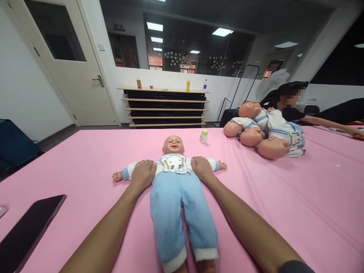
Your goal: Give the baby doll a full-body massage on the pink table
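Note:
A baby doll point(178, 193) lies face up on the pink table cover point(93, 151), head away from me and arms stretched out to both sides. It wears fluffy light blue trousers and a white top with an elephant face. My left hand point(144, 173) is closed around the doll's sleeve near the shoulder on the left side. On the other side, my right hand point(201, 167) grips the opposite sleeve in the same way. The thumbs and undersides of both hands are partly hidden. Beyond the doll's head, to the right, stands a small white bottle with a green cap point(203, 136).
Several more dolls point(267, 131) lie piled at the right back of the table. Behind them a person in black point(295, 110) reaches an arm across to the right. A dark phone point(31, 231) lies at the left front. A shelf point(167, 100) stands against the wall.

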`<state>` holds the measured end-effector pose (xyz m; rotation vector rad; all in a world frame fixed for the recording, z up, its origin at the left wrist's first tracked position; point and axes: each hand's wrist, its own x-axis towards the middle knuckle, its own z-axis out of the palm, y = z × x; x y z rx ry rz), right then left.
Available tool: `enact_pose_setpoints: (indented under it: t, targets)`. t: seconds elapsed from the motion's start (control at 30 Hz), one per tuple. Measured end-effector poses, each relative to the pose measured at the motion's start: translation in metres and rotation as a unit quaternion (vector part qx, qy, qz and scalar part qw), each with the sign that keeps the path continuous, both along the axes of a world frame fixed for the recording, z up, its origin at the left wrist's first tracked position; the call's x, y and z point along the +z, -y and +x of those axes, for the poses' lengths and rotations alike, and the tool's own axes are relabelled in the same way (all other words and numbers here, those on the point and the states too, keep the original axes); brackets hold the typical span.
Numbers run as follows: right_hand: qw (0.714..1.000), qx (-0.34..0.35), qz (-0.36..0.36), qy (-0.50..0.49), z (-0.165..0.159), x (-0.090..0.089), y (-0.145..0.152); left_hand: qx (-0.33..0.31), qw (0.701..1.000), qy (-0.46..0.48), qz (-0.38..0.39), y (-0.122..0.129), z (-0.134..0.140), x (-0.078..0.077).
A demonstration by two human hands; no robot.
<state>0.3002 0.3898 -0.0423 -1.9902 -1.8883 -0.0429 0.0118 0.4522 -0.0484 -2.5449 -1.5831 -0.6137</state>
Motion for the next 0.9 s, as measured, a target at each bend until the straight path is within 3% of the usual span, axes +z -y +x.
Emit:
enact_pose_setpoints:
  t: [0.3,0.53,0.67,0.9]
  targets:
    - [0.996,-0.035,-0.005,0.081,0.020,0.003,-0.002,0.079,0.995,-0.063,0.019,0.000,-0.001,0.000]
    - [0.973,-0.231,-0.013,0.014,0.062,-0.006,-0.003,0.157,0.984,-0.079,0.031,0.000,-0.010,0.001]
    - [0.971,-0.239,0.002,-0.011,0.072,-0.009,-0.002,0.223,0.974,-0.037,-0.021,-0.005,-0.031,0.002]
    - [0.968,-0.246,0.027,-0.038,0.074,-0.011,-0.003,0.255,0.963,0.035,-0.086,-0.012,-0.045,0.004]
